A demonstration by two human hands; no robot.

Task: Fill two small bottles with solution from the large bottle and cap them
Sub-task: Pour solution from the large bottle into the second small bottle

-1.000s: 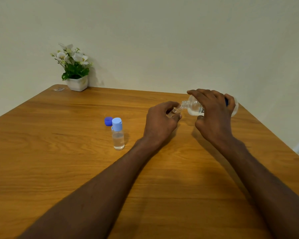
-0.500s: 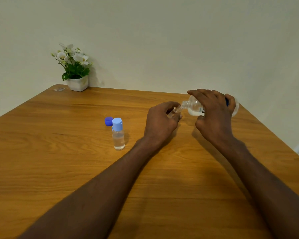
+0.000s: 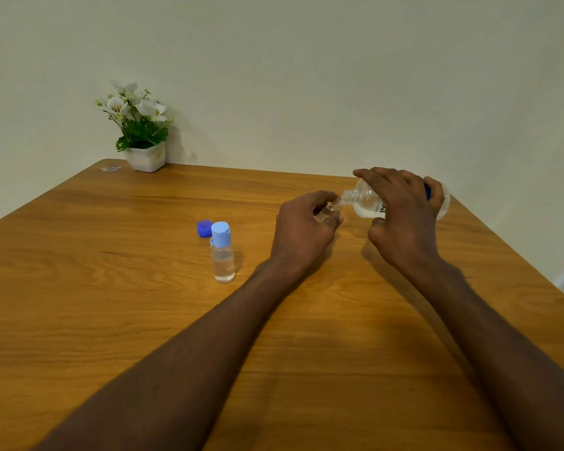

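Note:
My right hand [image 3: 404,216] grips the large clear bottle [image 3: 363,203], tipped on its side with its open neck pointing left. Its mouth meets the mouth of a small clear bottle [image 3: 331,209] held tilted in my left hand [image 3: 303,229]; most of that small bottle is hidden by my fingers. A second small bottle [image 3: 222,255] with a light blue cap stands upright on the wooden table [image 3: 111,288], left of my left hand, holding clear liquid. A dark blue cap [image 3: 204,228] lies on the table just behind it.
A white pot of white flowers [image 3: 142,138] sits at the far left corner against the wall, with a small clear item [image 3: 110,168] beside it. The table's right edge runs close past my right hand.

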